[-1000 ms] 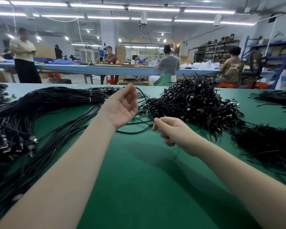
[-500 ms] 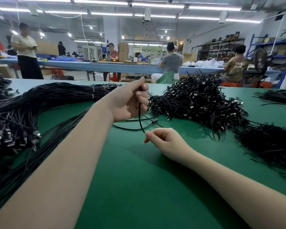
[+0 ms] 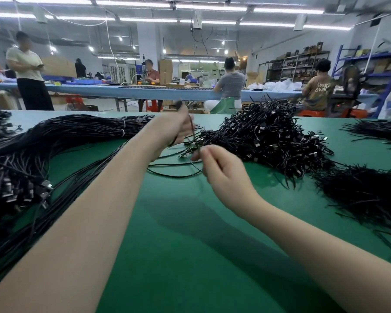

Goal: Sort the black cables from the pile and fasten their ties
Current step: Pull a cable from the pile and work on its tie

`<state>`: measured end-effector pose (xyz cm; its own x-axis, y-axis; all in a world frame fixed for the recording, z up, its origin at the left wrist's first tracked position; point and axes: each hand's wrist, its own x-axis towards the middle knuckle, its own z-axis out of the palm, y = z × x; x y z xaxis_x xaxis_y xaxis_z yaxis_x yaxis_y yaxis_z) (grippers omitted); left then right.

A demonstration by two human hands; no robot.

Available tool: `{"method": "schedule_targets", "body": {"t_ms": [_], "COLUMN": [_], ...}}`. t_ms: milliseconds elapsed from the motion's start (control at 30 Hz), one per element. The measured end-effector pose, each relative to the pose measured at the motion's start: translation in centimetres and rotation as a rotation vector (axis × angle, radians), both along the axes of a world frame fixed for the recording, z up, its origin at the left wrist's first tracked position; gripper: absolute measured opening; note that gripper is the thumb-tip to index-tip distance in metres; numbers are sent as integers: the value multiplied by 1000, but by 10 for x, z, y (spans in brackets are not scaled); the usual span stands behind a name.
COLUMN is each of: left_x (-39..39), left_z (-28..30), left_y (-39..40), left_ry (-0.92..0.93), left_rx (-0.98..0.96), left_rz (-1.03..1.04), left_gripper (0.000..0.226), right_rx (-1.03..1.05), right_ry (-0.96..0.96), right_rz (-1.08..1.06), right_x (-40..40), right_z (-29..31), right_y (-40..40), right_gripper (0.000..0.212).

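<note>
A: Nearest?
B: Green table (image 3: 178, 256). R hand (image 3: 224, 175) was curled, pinching a thin black cable (image 3: 178, 175) that looped on the mat.
A: L hand (image 3: 174, 129)?
B: Blurred — fingers gripped the same cable's upper part.
A: Beyond?
B: Tangled cable pile (image 3: 269, 141) just behind both hands; tied bundle (image 3: 77, 132) far left — ties heap (image 3: 366, 193) at right.

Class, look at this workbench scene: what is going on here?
A person at a green table is working on one black cable. The left hand grips it, raised, while the right hand pinches it lower down. A tangled pile of cables lies just beyond, and long bundled cables lie to the left.
</note>
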<state>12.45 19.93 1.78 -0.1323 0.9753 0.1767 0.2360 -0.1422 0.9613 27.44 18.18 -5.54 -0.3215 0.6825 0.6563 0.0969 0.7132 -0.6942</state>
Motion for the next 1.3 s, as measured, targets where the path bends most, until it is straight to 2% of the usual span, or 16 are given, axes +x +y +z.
{"method": "schedule_targets", "body": {"t_ms": [100, 167, 233, 300, 367, 400, 433, 500, 600, 700, 833, 933, 1033, 1067, 1167, 1300], "left_x": [-10, -21, -29, -27, -14, -5, 4, 14, 11, 0, -14, -8, 16, 23, 29, 28], "left_z": [21, 33, 39, 35, 22, 16, 11, 6, 14, 27, 34, 24, 4, -1, -5, 2], "left_y": [-13, -29, -40, -44, -38, -33, -28, -19, -15, -23, -34, -32, -21, -18, -10, -11], "left_ry": [-592, -716, -522, -145, 191, 268, 269, 51, -414, -655, -584, -154, 257, 238, -151, -456], "left_rx": [122, 135, 24, -203, -430, -492, -497, -368, -76, 76, 44, -202, -384, -350, -149, -14], "left_rz": [-192, -418, -584, -682, -610, -541, -481, -380, -260, -343, -571, -640, -394, -311, -161, -244], "left_gripper": [43, 39, 37, 34, 38, 43, 45, 42, 44, 42, 34, 34, 43, 43, 38, 40], "right_rx": [-92, -126, -167, -184, -147, -109, -69, -21, -196, -336, -508, -407, -337, -325, -288, -328], "right_ry": [-223, -350, -356, -249, -86, -39, -33, -61, -58, -219, -322, -286, -79, -33, -16, -82], "right_rz": [188, 119, -40, -195, -285, -288, -262, -138, 138, 227, 32, -217, -260, -227, -30, 209], "right_x": [-4, 2, 13, 24, 32, 33, 31, 21, 6, 10, 31, 45, 47, 45, 31, 17], "right_z": [-13, -23, -24, -13, 3, 10, 15, 21, 14, -4, -8, 4, 26, 33, 42, 23], "right_y": [-3, 7, 20, 30, 37, 37, 35, 25, 16, 21, 38, 48, 49, 46, 31, 20], "right_gripper": [26, 27, 33, 46, 54, 53, 50, 36, 27, 30, 41, 45, 42, 40, 40, 34]}}
